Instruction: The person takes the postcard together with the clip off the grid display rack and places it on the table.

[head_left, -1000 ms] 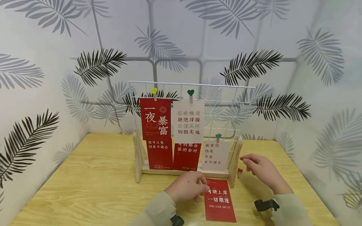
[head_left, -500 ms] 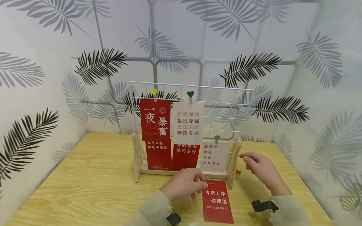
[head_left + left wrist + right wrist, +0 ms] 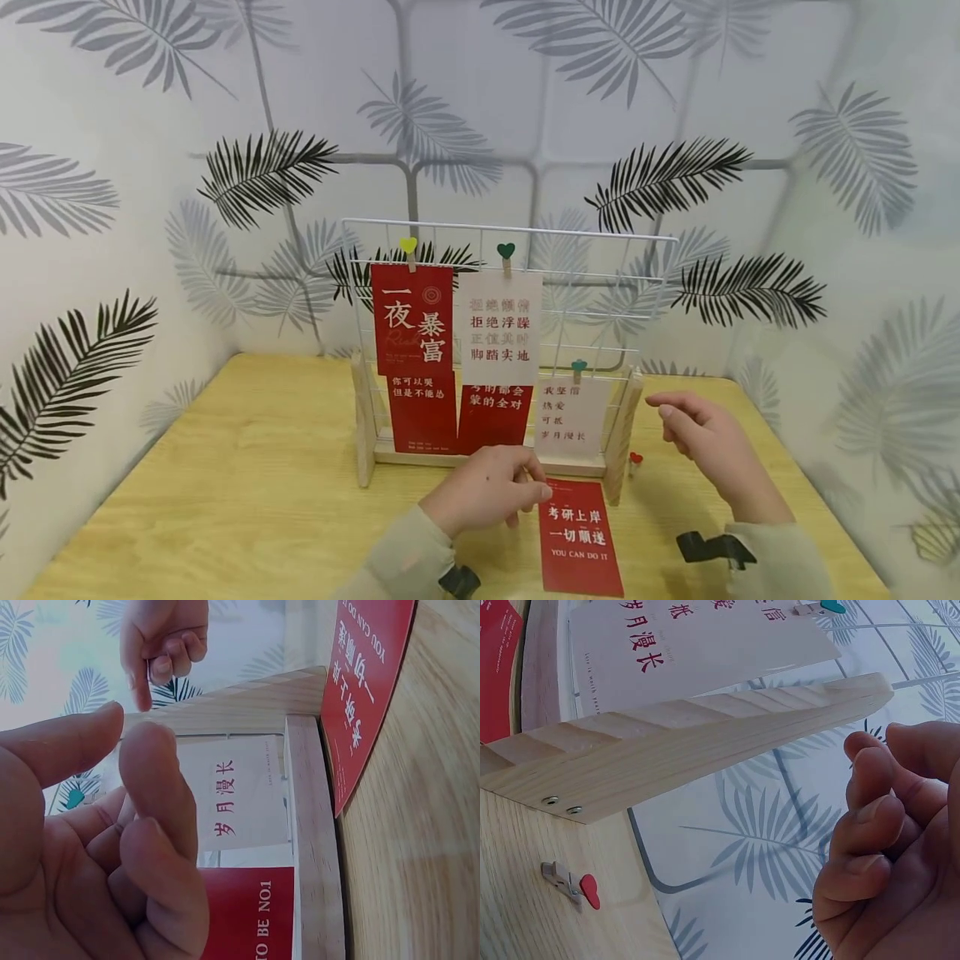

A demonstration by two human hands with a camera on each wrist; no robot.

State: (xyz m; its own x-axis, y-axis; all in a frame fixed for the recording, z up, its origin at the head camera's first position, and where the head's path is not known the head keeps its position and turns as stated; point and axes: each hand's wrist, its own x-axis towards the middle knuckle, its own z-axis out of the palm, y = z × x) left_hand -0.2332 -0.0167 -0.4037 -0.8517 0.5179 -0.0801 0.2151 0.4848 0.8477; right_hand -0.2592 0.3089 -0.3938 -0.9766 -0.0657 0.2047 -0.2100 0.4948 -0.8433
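Note:
My left hand (image 3: 491, 487) hovers beside the upper left corner of a red card (image 3: 581, 575) that lies on the table. Its fingers are loosely curled with nothing between them, as the left wrist view shows. To the right of the rack, my right hand (image 3: 705, 442) is held in the air near the wooden leg (image 3: 705, 746), fingers loosely bent and holding nothing. Below it, a small wooden clothespin with a red heart (image 3: 590, 891) lies on the table by the foot of that leg.
A white wire grid rack (image 3: 510, 226) on a wooden base stands at the middle. Red and white cards hang on it, including a white card (image 3: 501, 333) under a dark green heart clip (image 3: 506, 250). A patterned wall (image 3: 480, 100) rises behind the table (image 3: 187, 500).
My right hand has risen slightly and shifted a little right, away from the rack's leg. The left hand has drawn slightly left from the red card. The cards and clips stay in place.

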